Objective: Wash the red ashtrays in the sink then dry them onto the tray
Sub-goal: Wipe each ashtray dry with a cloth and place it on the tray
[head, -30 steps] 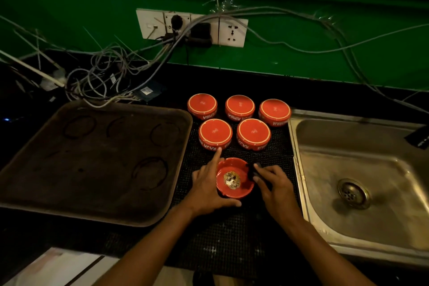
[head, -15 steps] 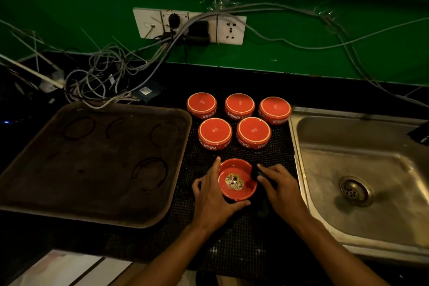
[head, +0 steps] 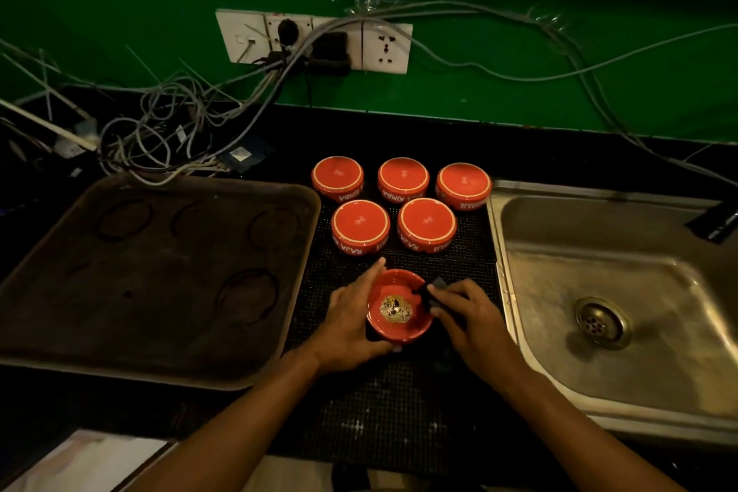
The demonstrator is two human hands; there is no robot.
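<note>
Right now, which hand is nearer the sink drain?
Right. The right hand sits beside the upright ashtray, on the side toward the sink drain; the left hand holds the ashtray's far side.

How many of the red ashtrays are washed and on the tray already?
None yet. The tray holds no ashtrays. The left hand holds the upright ashtray on the mat while the right hand pinches a dark object at its rim. Five upside-down ashtrays wait behind; the sink holds none.
</note>
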